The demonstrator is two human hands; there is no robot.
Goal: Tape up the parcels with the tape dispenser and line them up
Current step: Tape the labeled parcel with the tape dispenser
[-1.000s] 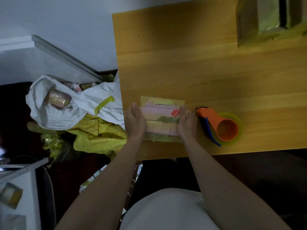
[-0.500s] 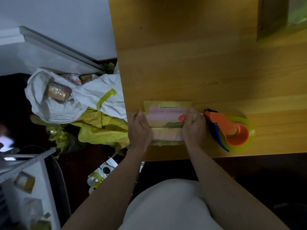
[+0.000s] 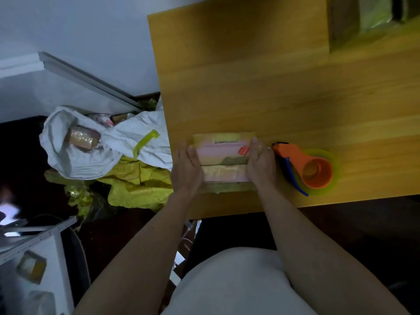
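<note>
left hand [image 3: 186, 169] grips parcel's left end | right hand [image 3: 260, 163] grips its right end | pink parcel [image 3: 221, 161] flat on table [image 3: 284, 98] near front edge | orange tape dispenser [image 3: 304, 165] just right of right hand | taped parcels [image 3: 363, 17] at far right corner

- pink parcel [image 3: 223, 161], yellow-taped bands, white label and red sticker on top, flat near the table's front edge
- orange tape dispenser [image 3: 303, 165], yellow-green roll, lying just right of the parcel
- taped parcels [image 3: 368, 18] at far right corner
</note>
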